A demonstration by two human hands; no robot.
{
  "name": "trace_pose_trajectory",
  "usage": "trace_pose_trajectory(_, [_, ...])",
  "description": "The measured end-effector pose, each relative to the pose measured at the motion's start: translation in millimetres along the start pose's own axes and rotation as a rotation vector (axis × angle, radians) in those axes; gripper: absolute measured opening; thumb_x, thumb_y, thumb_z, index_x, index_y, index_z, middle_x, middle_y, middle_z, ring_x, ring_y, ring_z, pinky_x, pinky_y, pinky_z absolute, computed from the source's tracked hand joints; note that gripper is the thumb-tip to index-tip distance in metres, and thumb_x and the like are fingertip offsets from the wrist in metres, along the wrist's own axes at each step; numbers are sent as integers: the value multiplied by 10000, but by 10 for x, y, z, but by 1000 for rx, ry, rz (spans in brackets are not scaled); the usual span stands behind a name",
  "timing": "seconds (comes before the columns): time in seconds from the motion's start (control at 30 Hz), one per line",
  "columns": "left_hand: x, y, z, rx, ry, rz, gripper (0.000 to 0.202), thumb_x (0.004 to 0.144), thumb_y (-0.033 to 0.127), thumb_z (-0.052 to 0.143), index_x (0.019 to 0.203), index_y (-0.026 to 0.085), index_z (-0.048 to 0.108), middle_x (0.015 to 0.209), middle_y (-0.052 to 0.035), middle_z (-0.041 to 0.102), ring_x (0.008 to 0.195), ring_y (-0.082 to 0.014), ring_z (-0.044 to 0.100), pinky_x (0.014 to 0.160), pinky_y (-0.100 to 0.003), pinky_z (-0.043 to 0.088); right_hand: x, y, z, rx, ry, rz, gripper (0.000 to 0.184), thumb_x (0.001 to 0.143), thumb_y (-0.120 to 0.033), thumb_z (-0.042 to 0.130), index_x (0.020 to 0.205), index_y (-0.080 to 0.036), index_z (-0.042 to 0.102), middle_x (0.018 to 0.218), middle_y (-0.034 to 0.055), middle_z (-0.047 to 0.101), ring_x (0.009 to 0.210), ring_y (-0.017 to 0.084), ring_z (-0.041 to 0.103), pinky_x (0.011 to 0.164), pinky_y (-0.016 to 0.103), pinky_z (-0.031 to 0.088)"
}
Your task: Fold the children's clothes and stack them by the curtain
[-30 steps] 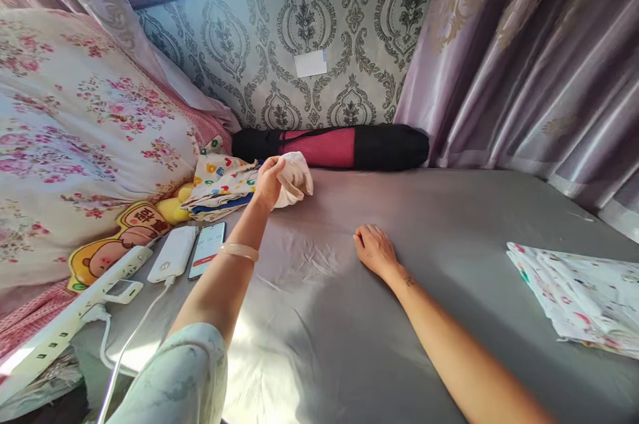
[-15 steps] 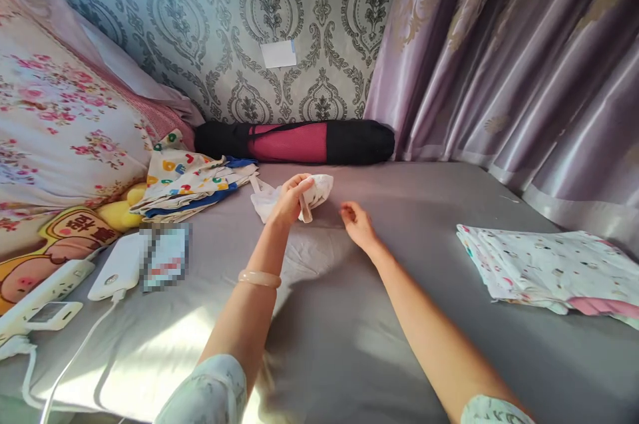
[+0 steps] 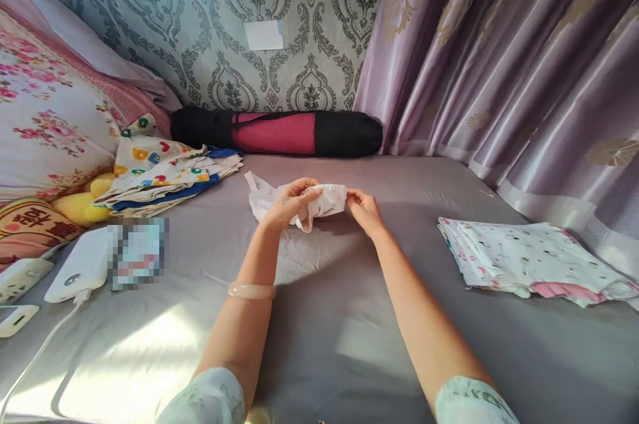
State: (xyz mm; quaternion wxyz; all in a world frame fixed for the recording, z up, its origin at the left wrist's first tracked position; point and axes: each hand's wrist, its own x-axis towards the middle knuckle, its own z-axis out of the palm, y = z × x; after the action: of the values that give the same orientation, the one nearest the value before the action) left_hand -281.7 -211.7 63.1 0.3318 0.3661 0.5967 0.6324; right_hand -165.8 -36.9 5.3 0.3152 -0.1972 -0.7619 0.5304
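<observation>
A small crumpled white cloth [image 3: 324,200] is held just above the grey bed sheet [image 3: 319,317] in the middle of the view. My left hand [image 3: 289,203] grips its left part with fingers curled round it. My right hand [image 3: 363,209] pinches its right end. A pale bangle [image 3: 251,290] sits on my left wrist. A loose corner of the cloth trails down to the left onto the sheet.
A pile of folded colourful cloths [image 3: 164,174] lies at the left. A folded white printed cloth [image 3: 524,257] lies at the right. A black and pink roll bag [image 3: 279,132] rests against the wall. A power bank [image 3: 77,267], a phone and a floral pillow [image 3: 44,124] are at the far left.
My left hand brought the white cloth from the left pile to the middle of the bed. My right hand lifted off the sheet and took hold of the cloth's right end.
</observation>
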Motion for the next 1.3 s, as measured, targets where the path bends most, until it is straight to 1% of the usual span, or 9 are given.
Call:
trace_pose_trajectory(0.13, [35, -78, -28, -7, 75, 10, 401, 685, 497, 774, 931, 202, 660, 690, 13, 652, 486, -123, 590, 418, -220, 425, -1, -251, -248, -110, 175, 0, 235, 769, -356, 508, 846, -194, 658, 832, 20, 705, 836, 194, 618, 749, 286, 465])
trace_pose_trajectory(0.27, [42, -81, -23, -28, -2, 9, 386, 646, 440, 809, 913, 202, 663, 707, 12, 649, 538, -120, 592, 452, -213, 416, -61, -570, -486, -303, 213, -141, 185, 801, -344, 469, 773, -207, 591, 747, 3, 649, 740, 179, 582, 654, 269, 420])
trace_pose_trajectory(0.43, [1, -43, -39, -89, -125, 11, 359, 627, 309, 802, 939, 188, 672, 841, -28, 690, 672, -149, 637, 548, -234, 462, -111, -775, -637, -417, 189, -170, 193, 839, -331, 459, 835, -204, 604, 681, -5, 609, 631, 159, 542, 604, 266, 393])
trace_pose_trajectory(0.6, [9, -86, -69, -38, -94, 20, 276, 672, 279, 722, 926, 172, 701, 829, -32, 695, 648, -139, 626, 541, -228, 446, -98, -682, -773, -439, 97, -143, 278, 846, -379, 498, 929, -178, 670, 719, 13, 649, 630, 161, 556, 611, 271, 413])
trace_pose_trajectory(0.83, [98, -233, 16, -18, 16, -18, 266, 655, 351, 759, 839, 170, 691, 726, -32, 676, 603, -143, 614, 528, -242, 455, -66, -292, -1011, -605, -142, 25, 315, 839, -432, 523, 815, -178, 708, 673, 6, 648, 647, 159, 568, 579, 251, 391])
trace_pose_trajectory(0.97, [122, -299, 77, 94, 37, 10, 247, 686, 384, 726, 803, 169, 701, 680, -23, 656, 574, -131, 579, 484, -225, 418, -68, -170, -970, -780, -192, 120, 238, 849, -342, 526, 825, -203, 717, 699, 9, 670, 650, 162, 585, 604, 260, 408])
trace_pose_trajectory(1.07, [131, -318, 103, 162, 26, 73, 244, 718, 400, 690, 797, 171, 715, 696, -30, 660, 604, -138, 579, 487, -220, 417, -72, -211, -821, -838, -145, 60, 231, 851, -235, 531, 986, -217, 718, 980, 57, 717, 869, 198, 636, 770, 299, 460])
trace_pose_trajectory(1.17, [124, -289, 123, 202, -13, 105, 252, 758, 406, 655, 828, 177, 735, 739, -39, 677, 651, -149, 594, 519, -226, 432, -81, -322, -584, -665, -205, -105, 320, 887, -223, 510, 1166, -220, 666, 1218, 75, 658, 1080, 203, 607, 915, 321, 455])
trace_pose_trajectory(1.3, [92, -201, 143, 222, -39, 117, 269, 776, 414, 645, 850, 176, 744, 736, -37, 679, 638, -146, 589, 535, -235, 428, -109, -445, -277, -465, -341, -193, 341, 899, -318, 574, 1224, -238, 638, 1260, 63, 644, 1129, 199, 596, 967, 328, 442])
